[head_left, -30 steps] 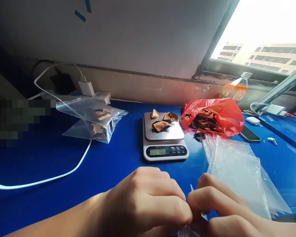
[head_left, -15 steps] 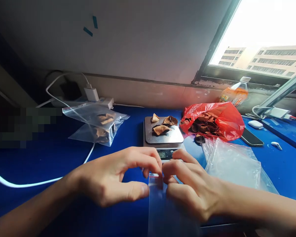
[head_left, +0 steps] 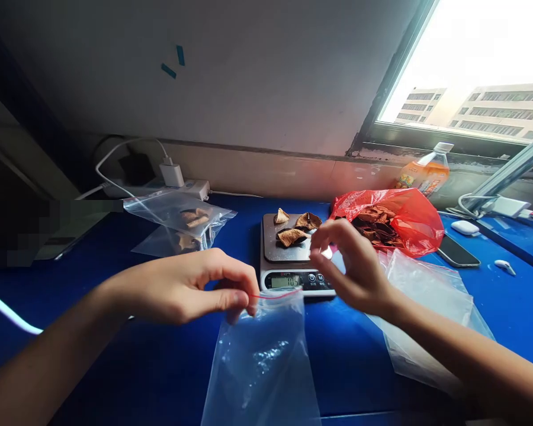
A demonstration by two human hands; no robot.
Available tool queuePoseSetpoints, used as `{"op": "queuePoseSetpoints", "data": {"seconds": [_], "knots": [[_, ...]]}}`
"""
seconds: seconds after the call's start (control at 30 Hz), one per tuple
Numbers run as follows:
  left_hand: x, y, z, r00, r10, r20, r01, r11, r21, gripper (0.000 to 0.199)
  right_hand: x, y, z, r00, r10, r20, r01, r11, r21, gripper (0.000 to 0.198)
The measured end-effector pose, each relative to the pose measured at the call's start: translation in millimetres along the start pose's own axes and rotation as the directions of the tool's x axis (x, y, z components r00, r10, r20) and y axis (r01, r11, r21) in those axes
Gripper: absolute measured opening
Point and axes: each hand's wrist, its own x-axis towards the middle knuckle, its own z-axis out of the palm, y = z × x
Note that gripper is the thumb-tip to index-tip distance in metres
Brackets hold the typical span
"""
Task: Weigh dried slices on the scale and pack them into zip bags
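While a couple of clear, flat plastic zip bags (head_left: pixel 217 214) with brown bits inside sit over on the left, the left hand (head_left: pixel 195 287) pinches the top left corner of an empty-looking clear plastic bag with a red zip line (head_left: pixel 264 361). I reckon that one's super light, floppy and kinda slippery, so the red-lined mouth is where I'd grab it. Just behind is a white boxy digital scale with a shiny metal plate (head_left: pixel 293 254), holding three curled brown dried pieces (head_left: pixel 292 238); probably light, stiff and brittle, so go gently by the edges. The right hand (head_left: pixel 349 266) is at the scale's right side, loosely curled, seemingly empty. Farther right there's a crinkly red plastic bag (head_left: pixel 420 222) of similar pieces, plus some flat, clear plastic bags (head_left: pixel 426 284).
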Motion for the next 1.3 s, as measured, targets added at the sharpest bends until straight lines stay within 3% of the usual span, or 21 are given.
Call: {"op": "queuePoseSetpoints", "data": {"seconds": [0.07,0.13,0.23,0.33,0.43,0.5,0.6,0.67,0.77,0.87,0.97,1.03,1.13,1.3], "knots": [[4,2,6,0.999,-0.024,0.041,0.022,0.998,0.062,0.022,11,26,-6,0.962,0.214,-0.168,-0.234,0.966,-0.110,0.013],[9,2,12,0.996,-0.009,0.094,0.002,0.997,0.074,0.024,21,49,-11,0.906,0.372,-0.200,-0.413,0.882,-0.229,0.024],[13,1,17,0.992,0.010,0.122,-0.016,0.999,0.047,0.025,30,68,-15,0.854,0.514,-0.085,-0.512,0.797,-0.320,0.037],[15,0,17,0.995,0.006,0.102,-0.011,0.999,0.040,0.025,33,74,-15,0.822,0.569,0.031,-0.531,0.785,-0.318,0.034],[14,-1,16,0.994,0.029,0.103,-0.033,0.999,0.033,0.025,35,77,-14,0.819,0.573,0.024,-0.545,0.790,-0.280,0.028],[14,-1,17,0.994,0.040,0.099,-0.043,0.999,0.023,0.024,37,76,-17,0.838,0.543,-0.048,-0.538,0.808,-0.239,0.024],[13,-3,16,0.997,0.048,0.066,-0.049,0.999,0.014,0.023,37,58,-26,0.896,0.400,-0.192,-0.437,0.872,-0.220,0.017],[12,-3,16,0.997,0.059,0.057,-0.060,0.998,0.012,0.023,32,33,-31,0.944,0.254,-0.209,-0.307,0.909,-0.281,0.013],[12,-4,15,0.995,0.080,0.060,-0.080,0.997,0.003,0.022,12,-13,-30,0.998,0.037,-0.055,-0.055,0.924,-0.378,0.009],[12,-4,15,0.992,0.122,0.037,-0.122,0.992,0.009,0.020,-11,-45,-21,0.970,-0.054,0.238,0.115,0.961,-0.251,0.016],[12,-5,15,0.987,0.157,0.018,-0.157,0.987,0.023,0.020,-18,-48,-17,0.934,-0.003,0.358,0.038,0.995,-0.091,0.009],[12,-5,14,0.987,0.162,0.010,-0.162,0.987,0.020,0.018,-10,-33,-17,0.955,0.047,0.292,-0.026,0.997,-0.075,0.005],[11,-5,13,0.989,0.146,-0.009,-0.146,0.989,0.014,0.018,13,3,-15,0.982,0.138,0.131,-0.113,0.978,-0.177,0.018],[9,-2,10,0.992,0.125,-0.026,-0.125,0.992,0.006,0.017,36,43,1,0.884,0.363,0.294,-0.310,0.927,-0.211,0.033]]}}
